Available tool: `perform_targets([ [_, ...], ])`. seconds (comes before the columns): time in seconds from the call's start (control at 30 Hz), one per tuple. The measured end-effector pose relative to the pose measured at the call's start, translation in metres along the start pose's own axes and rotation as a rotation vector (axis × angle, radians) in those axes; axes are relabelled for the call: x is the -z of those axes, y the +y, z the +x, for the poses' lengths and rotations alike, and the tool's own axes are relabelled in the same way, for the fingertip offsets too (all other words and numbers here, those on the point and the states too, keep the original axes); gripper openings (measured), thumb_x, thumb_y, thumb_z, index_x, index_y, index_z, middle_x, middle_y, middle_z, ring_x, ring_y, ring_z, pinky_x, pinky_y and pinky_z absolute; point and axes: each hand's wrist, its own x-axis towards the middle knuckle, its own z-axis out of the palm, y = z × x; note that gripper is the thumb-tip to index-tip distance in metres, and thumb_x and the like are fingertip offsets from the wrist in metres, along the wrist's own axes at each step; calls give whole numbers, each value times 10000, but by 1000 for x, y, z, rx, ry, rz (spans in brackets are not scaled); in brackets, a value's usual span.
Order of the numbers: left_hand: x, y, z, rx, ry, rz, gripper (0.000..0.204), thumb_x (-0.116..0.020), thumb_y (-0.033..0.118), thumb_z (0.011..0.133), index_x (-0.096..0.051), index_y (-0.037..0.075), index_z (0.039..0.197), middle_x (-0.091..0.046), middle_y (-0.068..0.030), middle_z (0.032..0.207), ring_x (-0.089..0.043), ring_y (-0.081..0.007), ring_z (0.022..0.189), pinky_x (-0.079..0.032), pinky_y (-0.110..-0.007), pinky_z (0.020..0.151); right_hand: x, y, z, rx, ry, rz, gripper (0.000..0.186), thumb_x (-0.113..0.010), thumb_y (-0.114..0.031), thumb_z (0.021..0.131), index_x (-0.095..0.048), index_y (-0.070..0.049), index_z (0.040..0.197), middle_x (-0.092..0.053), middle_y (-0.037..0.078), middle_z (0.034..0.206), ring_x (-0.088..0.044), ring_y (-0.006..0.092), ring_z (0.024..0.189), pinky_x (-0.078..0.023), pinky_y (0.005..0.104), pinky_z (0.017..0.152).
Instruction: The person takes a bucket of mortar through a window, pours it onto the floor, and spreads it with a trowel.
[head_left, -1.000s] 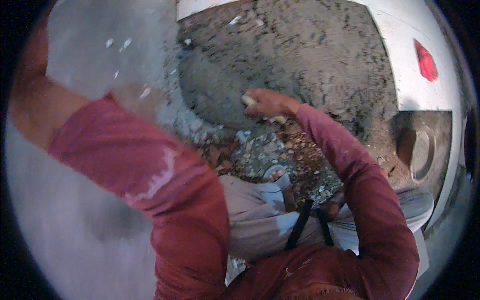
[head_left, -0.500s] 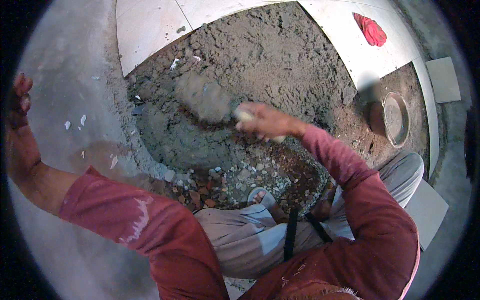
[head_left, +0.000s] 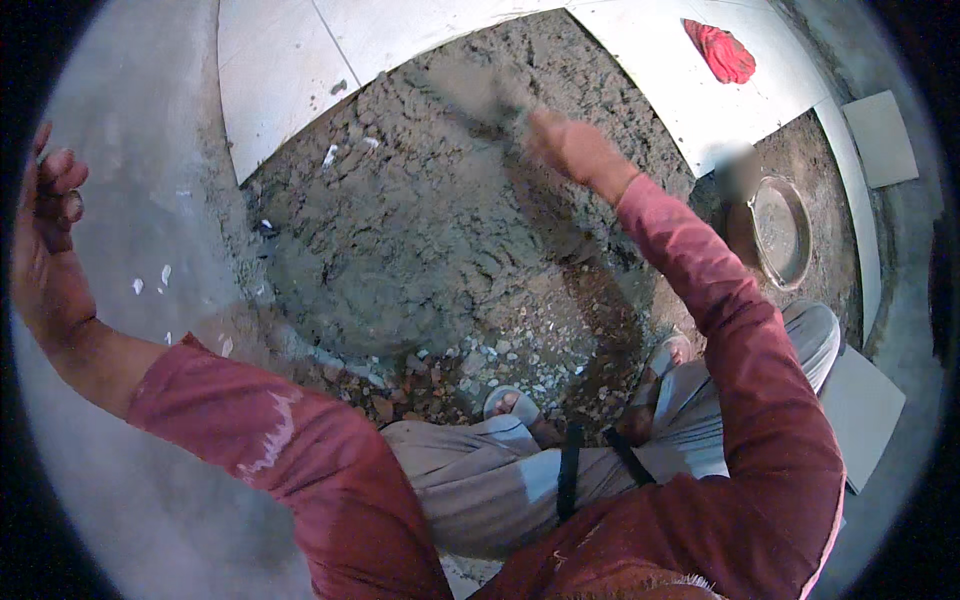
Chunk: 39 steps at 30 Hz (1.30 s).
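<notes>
Fingers [head_left: 545, 130] of the right hand [head_left: 580, 150] are closed round the grip of a trowel [head_left: 468, 85], though motion blur hides how firmly and much of the tool's outline. Half a second ago the trowel was over the middle of the mortar bed [head_left: 400, 255]; now it has swung out to 12 o'clock, its blade near the bed's far edge, short of the pale tile [head_left: 290, 75] at 11 o'clock. This seems to put the work on the far mortar rather than the near, darker patch. That patch, between 8 and 9 o'clock, now has no tool over it, and loose rubble [head_left: 520, 350] shows below it around 6 o'clock.

At 9 to 10 o'clock the left hand [head_left: 45, 235] is raised with fingers loosely curled, partly open, with nothing visible in its hold. A bucket [head_left: 780, 235] stands between 2 and 3 o'clock, near the right sleeve.
</notes>
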Motion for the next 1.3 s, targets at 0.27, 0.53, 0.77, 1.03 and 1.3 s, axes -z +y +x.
perform_targets([
  [0.27,-54,55,-34,124,-295,228,301,-547,261,990,-657,21,1133,-592,-10,816,-532,-109,702,-385,-254,604,-19,161,-2,-413,-107,27,409,-467,-431,965,-539,-110,1207,-681,235,999,-662,445,898,-522,545,803],
  [0.53,-127,86,-254,204,-1684,61,224,-637,233,892,-596,71,1042,-603,-101,856,-612,-308,823,-519,-424,705,30,204,16,-427,-285,761,480,-525,-509,943,-536,-100,1195,-495,34,758,-529,158,638,-475,346,571],
  [0.77,-168,78,-243,129,-1333,553,378,-651,311,881,-582,54,1149,-597,-95,989,-607,-257,878,-514,-371,729,88,185,-67,-433,-530,544,658,-542,-484,940,-411,-89,1449,-641,65,852,-560,127,663,-476,292,588],
  [1.03,-185,78,-230,260,-1471,378,481,-694,230,838,-542,62,1262,-612,-122,1108,-603,-302,958,-510,-414,809,78,77,-101,339,-397,-131,271,-556,-238,920,-510,-136,1168,-586,101,861,-665,305,696,-528,451,579],
  [1.3,-190,83,-230,218,-1381,376,502,-710,199,827,-529,43,1268,-611,-132,1138,-605,-320,989,-507,-433,842,9,113,48,206,126,-375,249,-500,-201,947,-511,-137,1187,-638,153,835,-675,316,705,-517,453,577],
])
